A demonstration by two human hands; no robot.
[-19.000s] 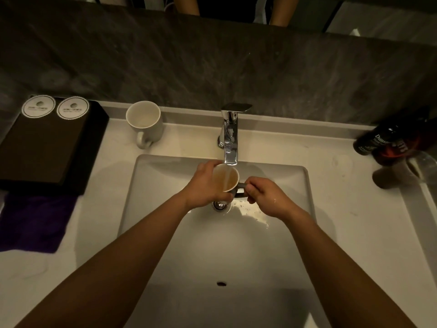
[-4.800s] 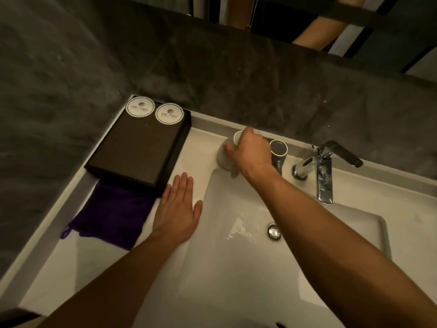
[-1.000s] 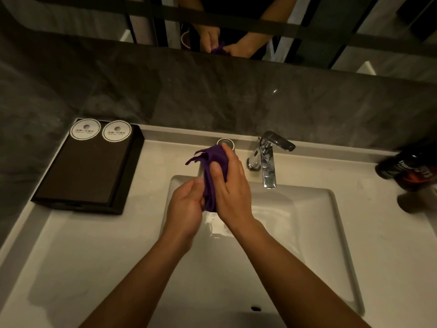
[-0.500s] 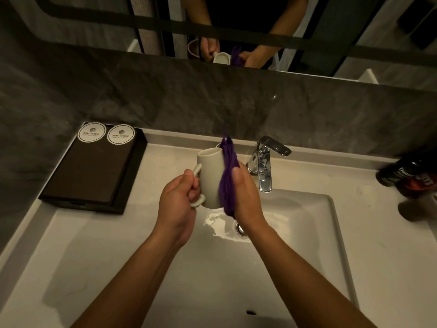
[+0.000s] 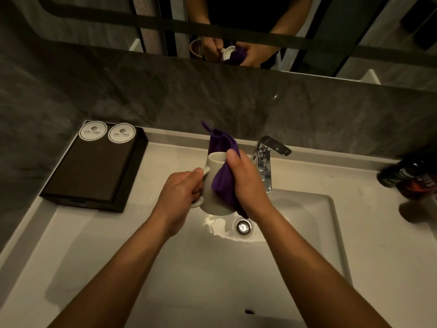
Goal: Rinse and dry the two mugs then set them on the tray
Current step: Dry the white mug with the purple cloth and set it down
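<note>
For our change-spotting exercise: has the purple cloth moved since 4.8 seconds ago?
Yes. The purple cloth left the counter by the black tray, moving right; the right hand holds it against the mug.

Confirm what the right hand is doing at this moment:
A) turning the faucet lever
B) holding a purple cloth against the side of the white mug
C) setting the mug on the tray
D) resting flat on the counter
B: the right hand wraps the purple cloth against the side of the white mug, which the left hand holds by its handle above the sink.
</note>
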